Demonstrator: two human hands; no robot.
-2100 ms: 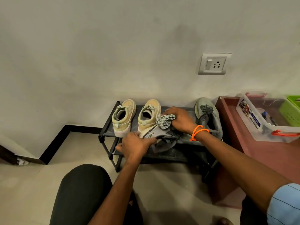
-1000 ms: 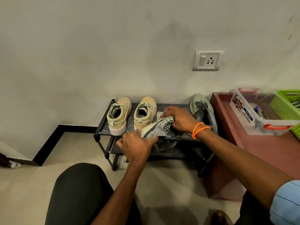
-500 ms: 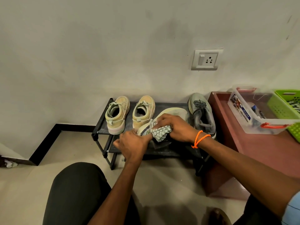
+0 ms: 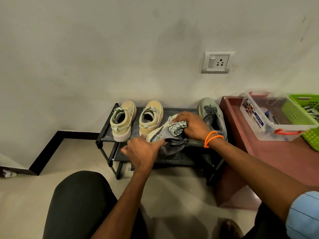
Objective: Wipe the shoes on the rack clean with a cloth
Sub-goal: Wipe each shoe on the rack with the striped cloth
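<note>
A low black shoe rack [image 4: 179, 110] stands against the wall. On its top shelf sit two beige sneakers, one on the left [image 4: 122, 120] and one beside it [image 4: 151, 117], and a grey sneaker [image 4: 213, 116] at the right end. A second grey sneaker [image 4: 159, 135] lies tipped on its side at the shelf's front edge. My left hand [image 4: 142, 151] grips its heel end. My right hand [image 4: 191, 125] holds a bunched checked cloth [image 4: 177, 127] pressed against this shoe's side.
A reddish low table [image 4: 276, 152] stands right of the rack, carrying a clear plastic box [image 4: 271, 118] and a green basket [image 4: 303, 118]. A wall socket [image 4: 217, 62] is above. My dark-trousered knee [image 4: 79, 202] is in front, on a beige floor.
The cloth in my right hand has moved back and forth along the tipped grey sneaker, now slightly farther up toward its toe. My left hand has kept its hold on the heel.
</note>
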